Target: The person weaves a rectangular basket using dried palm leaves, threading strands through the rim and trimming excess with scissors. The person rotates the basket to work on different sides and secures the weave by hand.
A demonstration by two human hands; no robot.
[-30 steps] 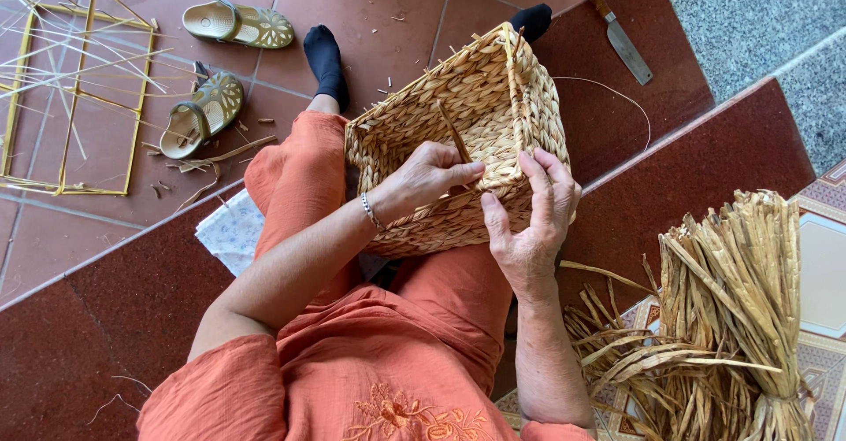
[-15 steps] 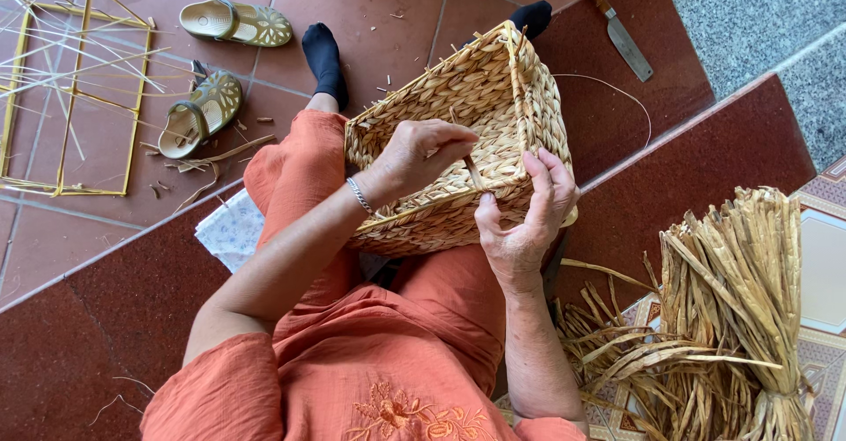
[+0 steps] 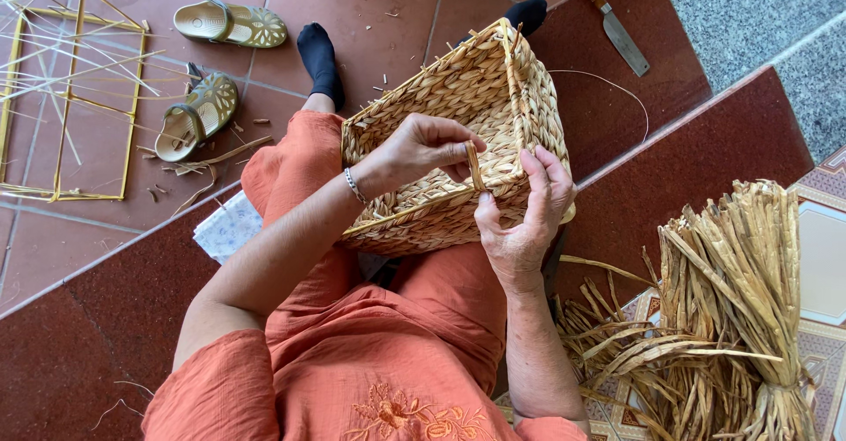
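Note:
A rectangular woven straw basket (image 3: 493, 97) rests tilted on my lap over orange trousers. My left hand (image 3: 421, 148) is raised over the basket's open mouth and pinches a short tan straw strand (image 3: 474, 166) between thumb and fingers. My right hand (image 3: 522, 214) grips the basket's near side wall, fingers spread against the weave, thumb close to the strand's lower end. A thin loose fibre (image 3: 608, 84) curls off the basket's right side.
A large bundle of dried straw (image 3: 736, 309) lies at my right on the patterned floor. A knife (image 3: 611, 20) lies on the dark red step ahead. Two sandals (image 3: 211, 62) and a yellow wire frame (image 3: 70, 97) sit on the tiles at left.
My left hand has lifted from the basket wall up over its mouth, drawing the strand upward. My right hand has stayed on the basket's side.

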